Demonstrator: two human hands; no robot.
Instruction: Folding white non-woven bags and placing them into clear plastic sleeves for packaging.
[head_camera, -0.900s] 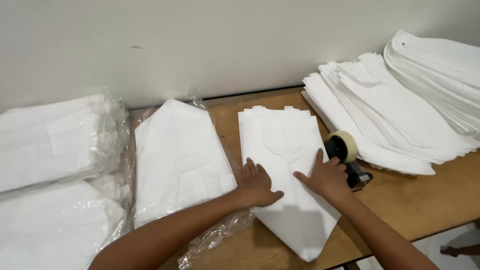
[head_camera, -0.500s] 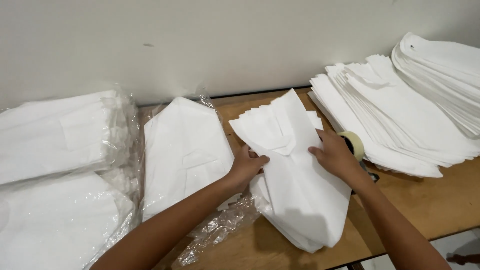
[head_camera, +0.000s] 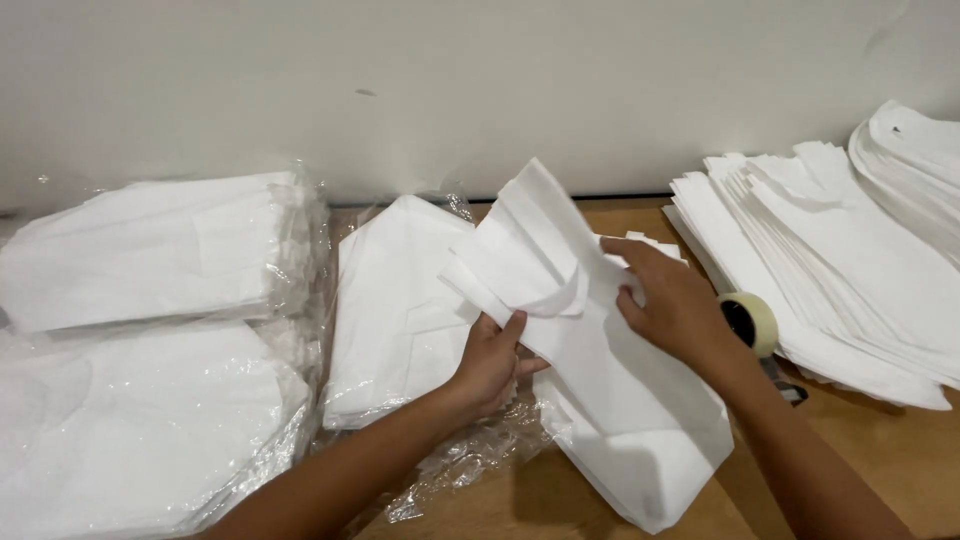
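A stack of white fabric bags (head_camera: 610, 400) lies tilted in the middle of the wooden table (head_camera: 870, 460). Its upper end is lifted off the table. My left hand (head_camera: 490, 360) grips the stack's left edge from below. My right hand (head_camera: 672, 305) holds the stack's upper right side, fingers curled over the top layers. To the left of my left hand lies another white stack (head_camera: 400, 310) on crinkled clear plastic.
A tape dispenser with a roll of tape (head_camera: 752, 322) sits just right of my right hand. Fanned piles of white bags (head_camera: 830, 270) fill the right side. Plastic-wrapped bundles of white bags (head_camera: 150, 250) are stacked on the left. A pale wall runs behind.
The stack lay flat under both palms; both hands have gripped it and raised its upper end, swinging it leftward toward the plastic-wrapped pile.
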